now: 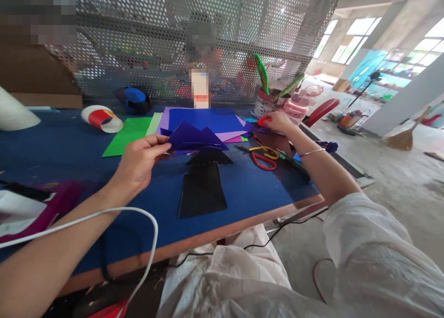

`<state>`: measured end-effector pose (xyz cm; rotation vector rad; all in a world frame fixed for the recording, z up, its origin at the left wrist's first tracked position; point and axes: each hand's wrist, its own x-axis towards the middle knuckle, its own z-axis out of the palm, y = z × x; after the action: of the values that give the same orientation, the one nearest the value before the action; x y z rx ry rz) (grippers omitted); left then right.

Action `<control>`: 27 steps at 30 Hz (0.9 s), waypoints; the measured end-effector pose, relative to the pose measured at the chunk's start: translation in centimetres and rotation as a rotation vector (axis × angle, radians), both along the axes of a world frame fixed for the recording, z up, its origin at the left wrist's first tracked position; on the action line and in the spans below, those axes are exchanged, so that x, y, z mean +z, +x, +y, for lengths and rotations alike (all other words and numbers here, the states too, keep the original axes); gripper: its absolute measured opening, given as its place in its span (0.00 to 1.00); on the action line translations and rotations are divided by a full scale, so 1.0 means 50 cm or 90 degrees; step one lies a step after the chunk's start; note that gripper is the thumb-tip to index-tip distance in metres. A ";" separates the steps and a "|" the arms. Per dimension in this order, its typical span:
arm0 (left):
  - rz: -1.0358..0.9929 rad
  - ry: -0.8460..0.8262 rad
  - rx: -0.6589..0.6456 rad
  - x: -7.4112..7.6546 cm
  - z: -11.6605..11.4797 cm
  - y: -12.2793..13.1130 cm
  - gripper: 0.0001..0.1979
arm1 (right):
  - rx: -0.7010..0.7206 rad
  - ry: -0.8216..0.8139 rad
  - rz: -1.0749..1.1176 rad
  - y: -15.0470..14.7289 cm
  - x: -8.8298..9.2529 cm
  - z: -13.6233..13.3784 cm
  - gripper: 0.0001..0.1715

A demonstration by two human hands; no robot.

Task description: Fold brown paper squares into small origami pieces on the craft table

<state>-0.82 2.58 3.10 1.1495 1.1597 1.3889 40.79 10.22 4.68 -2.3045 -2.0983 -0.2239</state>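
Observation:
My left hand (144, 158) pinches the left edge of a folded purple-blue paper (194, 137), its top edge cut in peaks. Below that paper lies a black paper piece (210, 156), and nearer me a larger folded black paper (203, 191). Over at the right, my right hand (277, 122) has its fingers closed on a small red paper piece (264, 121), above a pile of dark paper scraps (274, 141). Scissors (264, 157) with red and yellow handles rest on the table just in front of that pile.
Behind the purple paper lie coloured sheets, blue (197, 119) and green (130, 135) among them. A tape roll (102, 119) sits at left. A tin (265, 103) and pink bottle (296, 107) stand back right. A white cable (138, 210) crosses my left forearm. Perforated metal (156, 45) rises behind.

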 end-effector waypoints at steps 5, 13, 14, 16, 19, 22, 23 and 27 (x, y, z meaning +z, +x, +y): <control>-0.002 0.011 -0.012 0.000 -0.003 0.002 0.11 | 0.073 -0.099 -0.009 -0.038 0.034 -0.032 0.24; 0.000 0.026 -0.012 -0.003 0.001 0.000 0.13 | 0.059 -0.130 -0.005 -0.048 0.021 -0.049 0.15; -0.002 0.026 -0.011 -0.003 0.002 0.000 0.13 | 0.053 -0.109 0.003 -0.043 0.024 -0.049 0.13; -0.005 0.025 -0.009 -0.003 0.002 0.001 0.14 | 0.037 -0.053 0.027 -0.032 0.033 -0.048 0.09; -0.008 0.019 -0.009 -0.002 0.001 0.003 0.14 | 0.000 0.052 0.075 -0.022 0.052 -0.045 0.11; -0.010 0.012 -0.012 -0.003 0.001 0.003 0.14 | -0.025 0.153 0.119 -0.032 0.068 -0.042 0.13; -0.011 0.011 -0.013 -0.003 0.001 0.003 0.14 | -0.025 0.177 0.134 -0.041 0.069 -0.042 0.14; -0.011 0.014 -0.016 -0.003 0.001 0.003 0.12 | 0.017 0.195 0.183 -0.112 0.052 -0.054 0.20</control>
<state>-0.69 2.65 2.96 1.1615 1.1169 1.3919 35.20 7.52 7.26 -1.9976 -1.8130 -0.1856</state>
